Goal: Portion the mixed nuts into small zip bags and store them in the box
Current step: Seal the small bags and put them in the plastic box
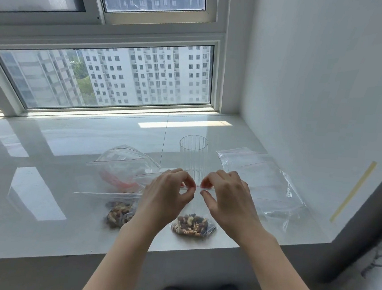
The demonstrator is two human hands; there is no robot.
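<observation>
The left hand (168, 193) and right hand (225, 195) are being held over the surface (64, 226), each pinching the zip strip of a small bag (194, 225) holding nuts. Sealing is apparently being done; next, the strip must be pressed fully shut.

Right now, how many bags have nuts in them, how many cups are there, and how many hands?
Bags with nuts: 2, one held, one at left
Ribbed clear cup: 1
Hands: 2, left hand, right hand
Total: 5
</observation>
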